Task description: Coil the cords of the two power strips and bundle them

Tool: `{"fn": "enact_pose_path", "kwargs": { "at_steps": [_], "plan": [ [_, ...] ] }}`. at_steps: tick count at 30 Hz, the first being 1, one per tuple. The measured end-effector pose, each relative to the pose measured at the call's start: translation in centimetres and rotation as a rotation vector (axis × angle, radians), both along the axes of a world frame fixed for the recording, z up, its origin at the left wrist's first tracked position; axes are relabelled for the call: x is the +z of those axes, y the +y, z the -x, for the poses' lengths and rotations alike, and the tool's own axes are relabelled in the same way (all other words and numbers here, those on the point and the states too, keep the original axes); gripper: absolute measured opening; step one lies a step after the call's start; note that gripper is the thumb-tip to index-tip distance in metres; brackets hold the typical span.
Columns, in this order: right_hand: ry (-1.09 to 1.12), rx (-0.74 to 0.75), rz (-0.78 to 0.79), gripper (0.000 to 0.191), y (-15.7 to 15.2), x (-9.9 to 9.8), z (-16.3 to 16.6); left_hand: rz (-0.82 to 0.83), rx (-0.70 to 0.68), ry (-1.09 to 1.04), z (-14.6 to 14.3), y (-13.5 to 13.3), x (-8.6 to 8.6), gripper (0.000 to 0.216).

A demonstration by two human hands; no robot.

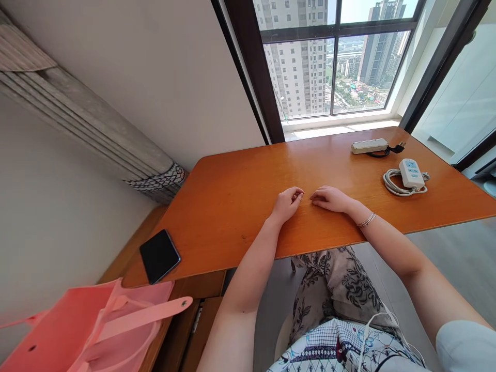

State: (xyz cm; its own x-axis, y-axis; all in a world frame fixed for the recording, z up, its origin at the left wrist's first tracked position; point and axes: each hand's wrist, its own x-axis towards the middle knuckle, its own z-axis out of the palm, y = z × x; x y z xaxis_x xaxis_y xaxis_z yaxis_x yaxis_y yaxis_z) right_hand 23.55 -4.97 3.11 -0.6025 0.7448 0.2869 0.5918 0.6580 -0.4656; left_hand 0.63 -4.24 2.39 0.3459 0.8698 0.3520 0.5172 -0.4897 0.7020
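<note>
My left hand [288, 203] rests on the orange-brown wooden table [232, 206], its fingers curled in and closed, with nothing visible in them. Just to its right, my right hand [329, 199] lies palm down on the tabletop, fingers loosely bent and slightly apart, holding nothing. A small gap separates the two hands. Thin bracelets [366, 220] circle my right wrist. Nearest to the right hand is a white power strip [412, 173] with a coiled grey cord. A longer power strip [369, 146] with a black plug sits behind it.
A dark-screened tablet [159, 256] lies at the table's left end. Below it, a pink bag [89, 320] with a strap rests by the wooden drawers. A tied curtain [116, 139] hangs at the left wall, and a window [337, 67] stands beyond the far edge.
</note>
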Motion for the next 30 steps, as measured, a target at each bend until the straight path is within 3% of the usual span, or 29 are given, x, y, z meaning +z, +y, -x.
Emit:
{"fn": "enact_pose_path", "kwargs": {
  "at_steps": [30],
  "plan": [
    [-0.015, -0.010, 0.021, 0.016, 0.02, 0.00, -0.09, -0.030, 0.005, 0.014, 0.05, -0.01, 0.06, 0.013]
  ]
}}
